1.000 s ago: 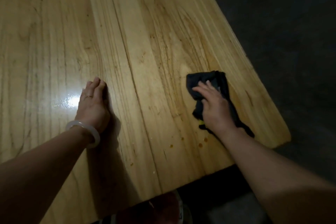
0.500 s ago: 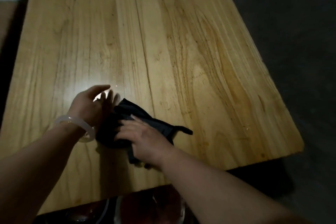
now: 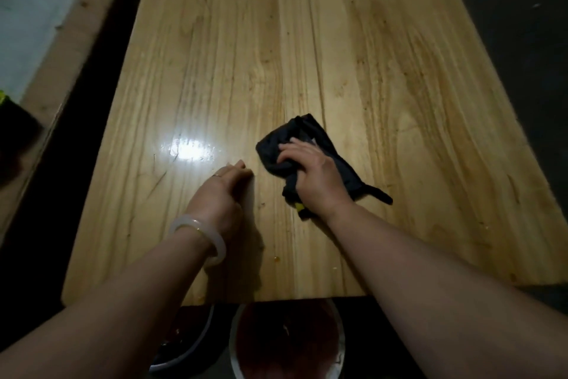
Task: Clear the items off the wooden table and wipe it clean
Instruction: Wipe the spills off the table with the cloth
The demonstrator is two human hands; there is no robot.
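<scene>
The wooden table (image 3: pixel 399 71) fills most of the head view, and its top carries nothing but a cloth. A crumpled black cloth (image 3: pixel 270 148) lies near the table's middle, with a tail trailing to the right. My right hand (image 3: pixel 313 175) lies on top of it, fingers curled into the bunched fabric. My left hand (image 3: pixel 221 194) rests on its edge on the wood just left of the cloth, fingers straight and together, a pale bangle on the wrist. A few small orange spots (image 3: pixel 276 258) dot the wood near the front edge.
Below the table's near edge sit a white bowl with reddish-brown residue (image 3: pixel 285 341) and a darker bowl (image 3: pixel 184 341) beside it. At the left stands a second wooden surface with a white sheet (image 3: pixel 37 25). Dark floor surrounds the table.
My right hand swept the cloth from the right side over to my left hand, then back a little to the right and farther away. My left hand stayed on the table.
</scene>
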